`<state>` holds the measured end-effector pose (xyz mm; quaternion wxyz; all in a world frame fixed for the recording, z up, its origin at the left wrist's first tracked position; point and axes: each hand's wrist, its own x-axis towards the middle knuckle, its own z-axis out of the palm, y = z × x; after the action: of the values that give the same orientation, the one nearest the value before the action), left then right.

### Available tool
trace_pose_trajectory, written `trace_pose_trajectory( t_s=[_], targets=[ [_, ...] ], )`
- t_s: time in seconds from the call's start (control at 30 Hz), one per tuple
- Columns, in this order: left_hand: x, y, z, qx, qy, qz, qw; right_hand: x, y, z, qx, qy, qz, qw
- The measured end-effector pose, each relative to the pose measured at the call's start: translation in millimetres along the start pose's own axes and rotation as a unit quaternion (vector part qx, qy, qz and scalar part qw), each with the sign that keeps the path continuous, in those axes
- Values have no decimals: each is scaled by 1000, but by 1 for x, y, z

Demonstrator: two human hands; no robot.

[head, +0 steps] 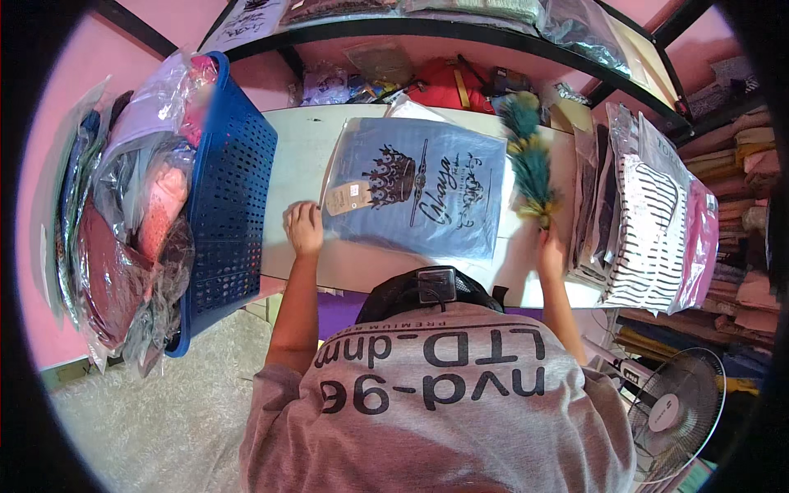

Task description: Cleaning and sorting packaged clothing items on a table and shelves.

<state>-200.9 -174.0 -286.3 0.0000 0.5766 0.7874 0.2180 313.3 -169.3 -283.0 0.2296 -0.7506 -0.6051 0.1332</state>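
Observation:
A blue garment in a clear printed plastic bag (pixel 394 231) lies flat on the white table (pixel 296 145), with a tan tag (pixel 348 197) at its left part. My left hand (pixel 304 228) rests on the table by the lower left edge of the bag; whether its fingertips touch the plastic is hard to tell. To the right of the bag, my right hand (pixel 550 249) grips the lower end of a green and yellow feather duster (pixel 530 163), whose feathers point away from me.
A blue perforated plastic basket (pixel 231 185) heaped with bagged clothes stands at the left. Bagged garments (pixel 647 228) are stacked at the table's right end. A black-framed shelf (pixel 431 31) spans the back. A fan (pixel 669 413) stands at lower right, near folded fabrics.

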Motion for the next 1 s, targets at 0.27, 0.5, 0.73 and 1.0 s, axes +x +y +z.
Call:
trace_pose_trajectory(
  t_s=[0.27,0.5,0.73,1.0],
  targets=[
    [85,23,23,-282,-193,-170,924,-5,10,0,-77,13,39,996],
    [122,78,-36,-451,-280,-210,821,-5,-3,-12,-55,-27,108,992],
    [150,183,-112,-463,-271,53,842,0,-6,-12,-25,-30,123,992],
    [109,261,-211,-349,-55,388,851,-8,2,-11,-43,10,114,993]
  ],
)
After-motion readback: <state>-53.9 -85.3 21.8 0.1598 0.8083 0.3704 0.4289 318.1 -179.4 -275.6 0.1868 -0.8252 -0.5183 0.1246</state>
